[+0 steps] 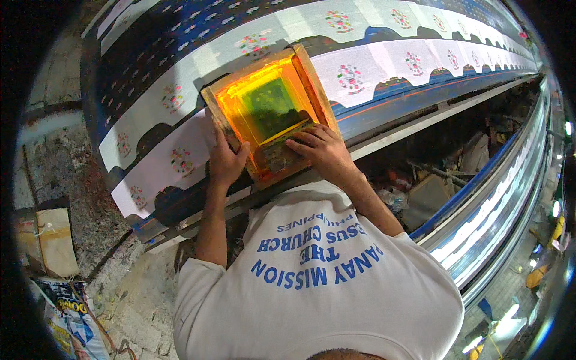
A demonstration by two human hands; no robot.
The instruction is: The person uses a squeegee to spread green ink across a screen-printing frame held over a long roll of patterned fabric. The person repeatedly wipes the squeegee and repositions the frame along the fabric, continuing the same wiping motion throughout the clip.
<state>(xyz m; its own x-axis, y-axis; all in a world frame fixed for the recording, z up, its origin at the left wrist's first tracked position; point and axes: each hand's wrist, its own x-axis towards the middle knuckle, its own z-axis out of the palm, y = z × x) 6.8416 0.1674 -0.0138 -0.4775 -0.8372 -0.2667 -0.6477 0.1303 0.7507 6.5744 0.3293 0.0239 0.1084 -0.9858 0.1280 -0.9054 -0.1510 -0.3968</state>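
Observation:
A wooden-framed printing screen [309, 84] with orange-yellow mesh and a dark green square in its middle lies on pale fabric pieces on the long table. My left hand [228, 161] is at its lower left side, thumb and fingers closed about the wooden edge. Inside the frame, near its lower end, my right hand [327, 153] bends its fingers over a squeegee [282, 150], a stained bar with a bright yellow line along its upper edge. White fabric with scalloped edges [390, 63] runs in rows beside the screen, bearing small pink, green and dark printed motifs.
The dark blue table [384, 117] has a pale rail [444, 114] along its near side. Clutter lies beneath it at right, next to another long table [480, 234] with white strips. A cardboard piece [57, 240] and a printed sack [72, 318] are on the stained floor at left.

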